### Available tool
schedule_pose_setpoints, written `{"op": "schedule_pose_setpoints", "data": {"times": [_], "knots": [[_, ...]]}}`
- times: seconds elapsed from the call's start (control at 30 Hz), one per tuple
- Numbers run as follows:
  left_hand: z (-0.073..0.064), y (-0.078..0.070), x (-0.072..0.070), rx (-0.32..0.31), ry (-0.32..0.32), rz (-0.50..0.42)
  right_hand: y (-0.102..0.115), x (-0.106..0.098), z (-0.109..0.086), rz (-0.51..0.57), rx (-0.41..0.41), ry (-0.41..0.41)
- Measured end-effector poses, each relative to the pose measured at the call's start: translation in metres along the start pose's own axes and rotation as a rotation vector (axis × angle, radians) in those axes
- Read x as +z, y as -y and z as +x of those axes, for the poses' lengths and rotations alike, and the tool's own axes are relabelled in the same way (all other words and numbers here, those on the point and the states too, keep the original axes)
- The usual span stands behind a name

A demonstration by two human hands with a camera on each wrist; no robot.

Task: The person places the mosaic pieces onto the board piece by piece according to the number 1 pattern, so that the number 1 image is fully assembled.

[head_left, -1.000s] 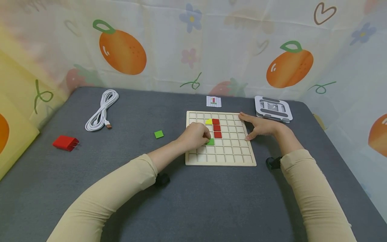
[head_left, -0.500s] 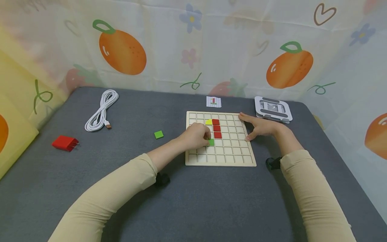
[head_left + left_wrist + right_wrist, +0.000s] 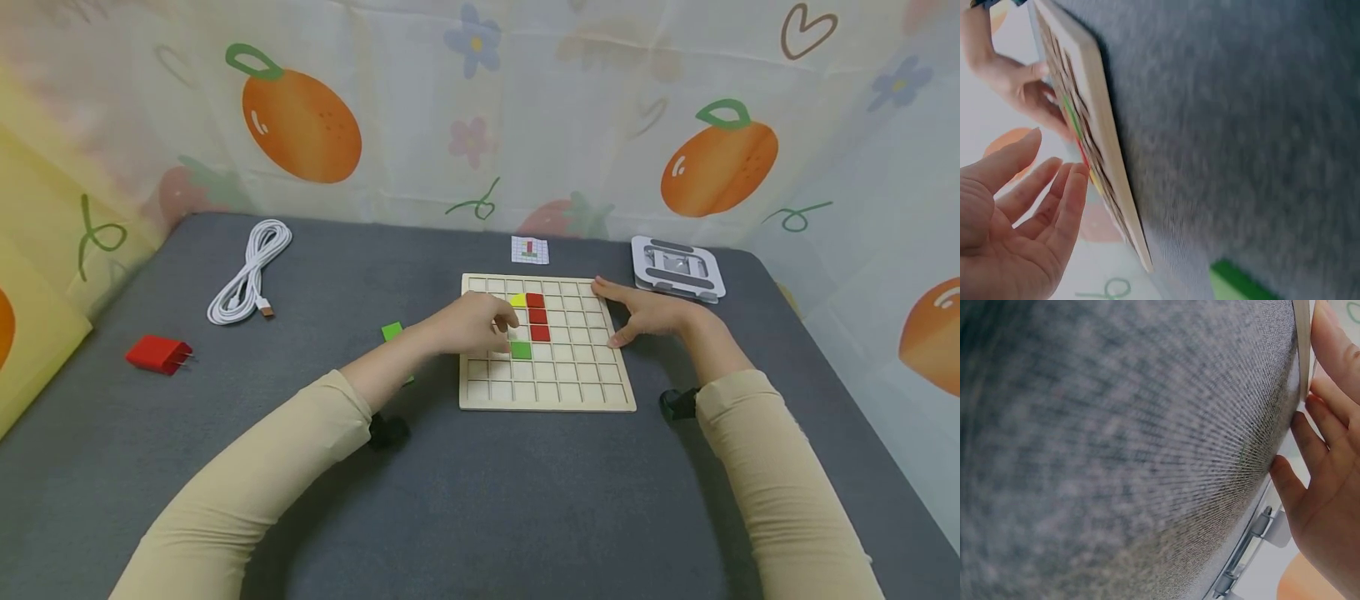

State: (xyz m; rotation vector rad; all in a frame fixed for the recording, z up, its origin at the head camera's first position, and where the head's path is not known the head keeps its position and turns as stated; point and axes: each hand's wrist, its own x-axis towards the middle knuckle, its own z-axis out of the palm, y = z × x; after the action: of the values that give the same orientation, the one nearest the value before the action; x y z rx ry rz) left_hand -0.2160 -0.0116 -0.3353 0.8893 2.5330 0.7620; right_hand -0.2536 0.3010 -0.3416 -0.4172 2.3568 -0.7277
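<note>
A pale wooden grid board (image 3: 588, 372) lies on the dark table. On it are a yellow piece (image 3: 518, 300), a column of red tiles (image 3: 537, 317) and, below and left of them, a green tile (image 3: 521, 350). My left hand (image 3: 474, 323) is just over the board's left side, its fingers loosely spread and nothing between them. In the left wrist view that hand's fingers (image 3: 1071, 206) point toward the board's face. My right hand (image 3: 652, 317) touches the board's right edge with thumb and extended fingers. Another green tile (image 3: 391, 331) lies left of the board, and a green corner (image 3: 408, 380) shows beside my left forearm.
Behind the board lies a small printed grid card (image 3: 529, 250). A grey-white case (image 3: 678, 268) is at the back right. To the left are a coiled white cable (image 3: 251, 275) and a red plug adapter (image 3: 159, 354). A patterned curtain (image 3: 420, 117) hangs behind the table.
My left hand has let go of the green tile on the board, opened its fingers and drawn back slightly left. A green corner now shows by the forearm. The right hand has stayed put.
</note>
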Motion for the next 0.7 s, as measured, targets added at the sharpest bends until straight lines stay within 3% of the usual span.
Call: {"op": "schedule_pose_setpoints", "data": {"times": [0.3,0.7], "knots": [[-0.014,0.010,-0.024,0.038,0.017,-0.055,0.000,0.000,0.000,0.000,-0.003,-0.001],[-0.028,0.026,-0.047,-0.023,0.002,-0.074,-0.002,0.001,0.001,0.007,-0.022,-0.002]]}}
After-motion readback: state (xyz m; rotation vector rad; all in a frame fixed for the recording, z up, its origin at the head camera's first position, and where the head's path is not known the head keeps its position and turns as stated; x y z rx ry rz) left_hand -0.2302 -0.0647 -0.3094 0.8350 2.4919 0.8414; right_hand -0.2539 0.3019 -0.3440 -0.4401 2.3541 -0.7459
